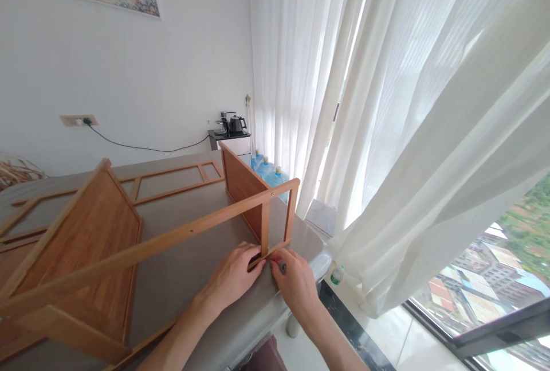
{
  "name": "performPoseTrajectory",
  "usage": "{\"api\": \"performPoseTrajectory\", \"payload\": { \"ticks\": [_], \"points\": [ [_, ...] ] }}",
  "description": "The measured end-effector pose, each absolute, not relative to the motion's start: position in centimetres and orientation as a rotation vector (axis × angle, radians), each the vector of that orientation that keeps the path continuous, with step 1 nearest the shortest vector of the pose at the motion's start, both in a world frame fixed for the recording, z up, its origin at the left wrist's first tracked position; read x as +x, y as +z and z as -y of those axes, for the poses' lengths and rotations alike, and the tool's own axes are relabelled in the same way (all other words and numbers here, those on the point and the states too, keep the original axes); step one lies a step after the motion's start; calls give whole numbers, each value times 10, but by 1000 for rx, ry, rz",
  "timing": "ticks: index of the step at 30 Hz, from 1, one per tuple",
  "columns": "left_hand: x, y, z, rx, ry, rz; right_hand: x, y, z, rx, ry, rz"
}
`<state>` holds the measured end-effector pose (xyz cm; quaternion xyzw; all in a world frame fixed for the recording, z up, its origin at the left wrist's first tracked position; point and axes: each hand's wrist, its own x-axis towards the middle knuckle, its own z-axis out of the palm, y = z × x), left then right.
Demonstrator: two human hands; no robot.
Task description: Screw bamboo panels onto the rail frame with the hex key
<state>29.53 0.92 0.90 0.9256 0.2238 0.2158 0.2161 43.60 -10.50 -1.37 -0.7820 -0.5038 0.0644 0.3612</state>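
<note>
A wooden shelf frame lies on its side on a grey-covered table, with wooden panels standing upright between its rails. My left hand is closed round the lower rail near the corner joint, thumb toward the joint. Beside it, my right hand grips what looks like a screwdriver with a grey-and-red handle, at the same joint. The tool's tip is hidden by my fingers and the wood. Another panel of the shelf stands at the left.
The table's rounded edge runs along the right. Behind the table are large blue water bottles and a small cabinet with a black kettle. White curtains hang at the right, and a plastic bottle stands by them.
</note>
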Motion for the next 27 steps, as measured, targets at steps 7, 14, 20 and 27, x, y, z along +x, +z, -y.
{"api": "performPoseTrajectory", "payload": {
  "ticks": [7, 14, 20, 27],
  "points": [
    [292, 12, -6, 2600, 582, -619, 443, -5, 101, -1995, 214, 1341],
    [289, 16, -5, 2591, 591, -577, 444, 2, 100, -2008, 277, 1403],
    [293, -1, -15, 2561, 559, -570, 442, 4, 102, -2113, 223, 1386],
    [294, -6, -18, 2548, 575, -561, 441, 1, 98, -2085, 209, 1356]
  ]
}}
